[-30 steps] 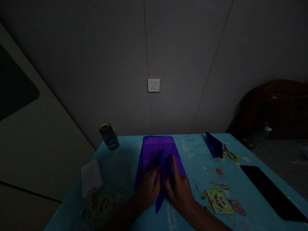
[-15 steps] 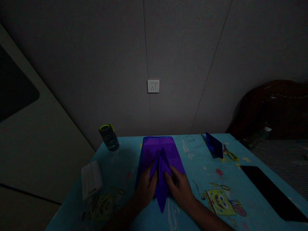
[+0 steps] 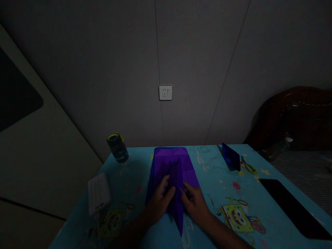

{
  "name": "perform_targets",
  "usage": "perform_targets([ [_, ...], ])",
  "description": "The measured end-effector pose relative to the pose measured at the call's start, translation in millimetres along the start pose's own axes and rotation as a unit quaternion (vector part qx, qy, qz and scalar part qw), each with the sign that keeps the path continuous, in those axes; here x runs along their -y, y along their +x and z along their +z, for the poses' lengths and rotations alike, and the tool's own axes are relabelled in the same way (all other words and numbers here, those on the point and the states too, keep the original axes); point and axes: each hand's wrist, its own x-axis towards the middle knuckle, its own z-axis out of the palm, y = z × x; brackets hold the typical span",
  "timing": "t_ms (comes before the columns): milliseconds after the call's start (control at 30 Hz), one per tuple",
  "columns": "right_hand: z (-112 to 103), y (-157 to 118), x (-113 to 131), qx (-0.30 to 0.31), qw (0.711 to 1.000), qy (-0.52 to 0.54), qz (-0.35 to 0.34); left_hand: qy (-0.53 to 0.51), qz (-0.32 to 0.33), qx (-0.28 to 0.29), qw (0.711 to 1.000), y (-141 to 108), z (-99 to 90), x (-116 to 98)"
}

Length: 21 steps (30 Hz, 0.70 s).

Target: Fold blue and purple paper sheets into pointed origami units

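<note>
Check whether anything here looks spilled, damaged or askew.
Nothing clearly stands out in this dim view. The held folded purple paper shows no obvious tear, and no spill is visible. The green-rimmed container at back left appears tilted, perhaps only from lens distortion.

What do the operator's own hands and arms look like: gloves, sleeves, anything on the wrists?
The left hand and right hand are ungloved. The left forearm and right forearm show no sleeves, and no watch or bracelet is visible. It's too dim to rule out small rings or markings.
</note>
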Motion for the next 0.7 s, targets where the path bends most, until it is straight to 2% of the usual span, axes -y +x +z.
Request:
perform_targets([
  [133, -2, -3, 8, 0.039, 0.998, 0.003, -0.042, -0.035, 0.004, -0.023, 0.999, 1, 3.9, -4],
  [233, -3, -4, 7, 0.02, 0.998, -0.015, -0.056, -0.023, 0.025, -0.079, 0.996, 4, 3.5, -4],
  [367, 0, -4, 0, 0.0, 0.998, -0.067, -0.017, 0.016, 0.046, -0.134, 0.99, 7, 1.8, -4],
  [533, -1, -2, 1, -0.009, 0.998, -0.059, -0.002, 0.102, 0.035, -0.099, 0.989, 2, 1.0, -8],
  [633, -4, -1, 5, -0.017, 0.999, -0.038, 0.0, 0.194, 0.05, -0.087, 0.976, -2, 0.7, -8],
  [700, -6, -1, 8, -0.021, 0.999, -0.031, 0.0, 0.218, 0.043, -0.09, 0.971, -4, 0.2, -6],
])
